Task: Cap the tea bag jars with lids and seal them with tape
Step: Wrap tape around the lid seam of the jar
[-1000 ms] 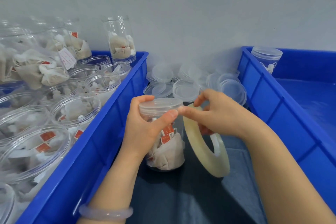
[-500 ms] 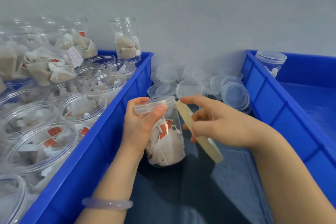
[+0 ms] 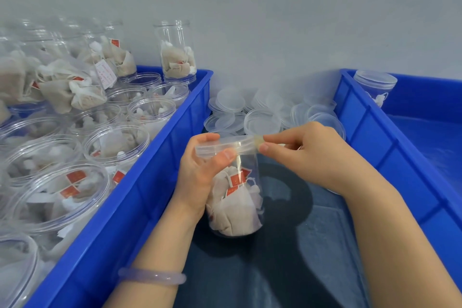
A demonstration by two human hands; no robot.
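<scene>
A clear jar [image 3: 237, 205] full of tea bags stands tilted on the dark surface between two blue bins, with a clear lid [image 3: 222, 146] on top. My left hand [image 3: 200, 172] grips the jar near its top, thumb pressed on the lid's rim. My right hand [image 3: 307, 155] holds the tape roll [image 3: 258, 141] edge-on against the right side of the lid; most of the roll is hidden behind my fingers and palm. A stretch of tape lies along the lid's rim.
The left blue bin [image 3: 150, 182] holds several open jars of tea bags, some stacked. A pile of loose clear lids [image 3: 262, 117] lies behind the jar by the wall. The right blue bin [image 3: 390, 137] holds one capped jar [image 3: 375, 87] at its far corner.
The jar has tilted and risen toward the camera. My right hand has swung the tape roll up from hanging beside the jar to edge-on against the lid's rim.
</scene>
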